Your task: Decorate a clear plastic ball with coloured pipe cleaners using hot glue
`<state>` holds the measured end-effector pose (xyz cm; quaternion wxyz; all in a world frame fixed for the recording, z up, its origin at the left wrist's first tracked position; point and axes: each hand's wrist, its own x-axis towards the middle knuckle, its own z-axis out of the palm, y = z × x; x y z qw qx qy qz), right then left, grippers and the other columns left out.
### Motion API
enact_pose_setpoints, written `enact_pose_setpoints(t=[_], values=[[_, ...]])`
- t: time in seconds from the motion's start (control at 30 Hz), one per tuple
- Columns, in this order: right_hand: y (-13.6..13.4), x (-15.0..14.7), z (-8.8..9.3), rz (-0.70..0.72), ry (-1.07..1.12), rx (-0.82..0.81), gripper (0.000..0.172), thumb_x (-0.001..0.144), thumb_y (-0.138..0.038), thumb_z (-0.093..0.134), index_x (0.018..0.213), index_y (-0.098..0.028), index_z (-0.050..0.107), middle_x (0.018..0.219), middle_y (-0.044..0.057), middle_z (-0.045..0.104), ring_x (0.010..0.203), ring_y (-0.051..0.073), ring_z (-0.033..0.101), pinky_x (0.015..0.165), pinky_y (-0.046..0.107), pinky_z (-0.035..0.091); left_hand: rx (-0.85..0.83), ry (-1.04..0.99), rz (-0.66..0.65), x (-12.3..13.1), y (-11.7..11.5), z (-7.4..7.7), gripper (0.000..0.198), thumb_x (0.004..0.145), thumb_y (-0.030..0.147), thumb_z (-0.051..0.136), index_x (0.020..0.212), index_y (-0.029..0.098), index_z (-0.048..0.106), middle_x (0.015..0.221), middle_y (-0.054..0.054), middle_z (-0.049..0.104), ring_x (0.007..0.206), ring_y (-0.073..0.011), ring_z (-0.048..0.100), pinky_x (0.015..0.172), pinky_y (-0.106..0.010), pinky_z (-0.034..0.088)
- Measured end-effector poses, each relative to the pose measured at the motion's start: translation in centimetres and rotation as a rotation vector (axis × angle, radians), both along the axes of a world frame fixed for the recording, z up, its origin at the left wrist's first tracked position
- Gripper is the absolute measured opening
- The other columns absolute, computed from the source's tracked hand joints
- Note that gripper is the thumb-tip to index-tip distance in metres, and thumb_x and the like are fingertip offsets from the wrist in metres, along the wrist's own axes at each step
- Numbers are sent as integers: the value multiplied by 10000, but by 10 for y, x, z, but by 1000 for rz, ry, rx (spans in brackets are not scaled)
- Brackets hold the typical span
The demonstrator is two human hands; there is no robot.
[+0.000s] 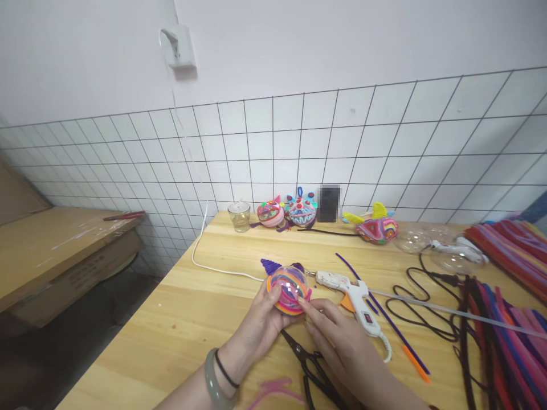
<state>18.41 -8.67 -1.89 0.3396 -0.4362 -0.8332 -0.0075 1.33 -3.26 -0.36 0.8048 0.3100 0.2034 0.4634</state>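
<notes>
My left hand [256, 322] is wrapped around a clear plastic ball [289, 289] trimmed with pink, orange, yellow and purple pipe cleaners. A purple fin shape [270, 266] sticks out at its upper left. The fingers of my right hand [339, 333] are drawn together, their tips pressing the ball's lower right edge by a pink strip. Partly under my right hand lie black scissors [304, 353]. Just beyond the ball, a white glue gun [351, 293] rests with its nozzle pointing toward it.
Finished pipe-cleaner fish [378, 228] and similar figures [301, 212] line the back, beside a glass [240, 217] and a dark, blurred rectangle [329, 204]. Bundles of pipe cleaners [508, 324], clear balls [412, 239] and a black cable [410, 302] lie on the right.
</notes>
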Motion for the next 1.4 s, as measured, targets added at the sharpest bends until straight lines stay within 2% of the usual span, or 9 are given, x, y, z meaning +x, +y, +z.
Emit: enact_pose_setpoints(t=[0.17,0.3,0.37,0.53,0.7,0.83,1.07,1.17,1.4], values=[[0,-1,0,-19,29,-14,468,957,-119,394,1414,-221,408,1130,132,651,954,211,691,735,295,592,-14,34,56,1,1,1,313,815,278,699,1103,176,630,1095,-123,710,966,-250,675,860,-406,533],[2,4,2,-101,167,-21,479,973,-189,419,1445,-205,341,971,89,666,729,172,687,678,286,584,-71,30,120,-2,8,3,305,850,320,646,1104,153,632,1068,-140,724,923,-259,693,833,-415,544],[3,8,5,-125,226,-31,440,978,-203,427,1414,-185,366,920,72,658,660,152,671,653,269,577,-92,6,163,-7,13,6,301,865,345,617,1072,129,646,1032,-150,734,900,-261,701,821,-406,548],[6,11,6,-107,229,-59,128,971,-202,453,1022,-209,570,874,64,674,787,177,688,677,268,559,-129,-54,317,-20,23,19,241,885,339,576,1049,176,642,954,-100,752,836,-240,714,740,-373,566],[7,9,-2,-70,220,-131,137,952,-222,506,839,-219,584,769,35,683,695,175,677,628,274,537,-147,-59,392,-23,27,21,177,895,283,560,1012,179,642,905,-70,750,755,-192,698,672,-331,568],[7,9,-2,-96,161,-163,222,952,-262,514,745,-210,577,681,22,659,611,169,651,575,274,516,-148,-52,407,-22,29,18,160,872,255,594,998,174,652,932,-66,749,790,-188,696,671,-306,563],[9,10,-2,-24,48,-163,192,982,-206,452,952,-199,642,863,60,721,788,181,708,719,285,559,-125,-60,365,-20,28,14,187,841,239,631,1007,161,670,974,-71,751,867,-195,694,719,-307,560],[11,10,-6,-27,8,-146,195,978,-196,455,989,-196,650,893,69,733,808,186,717,729,292,574,-111,-51,363,-20,28,12,191,825,249,654,995,164,675,988,-72,751,897,-207,695,728,-307,554],[17,1,-8,-29,-157,-72,302,935,-82,434,1127,-154,656,1089,128,728,1014,230,686,874,380,576,-74,-35,353,-18,26,11,186,813,253,674,982,174,679,1001,-62,747,884,-194,691,728,-300,551]])
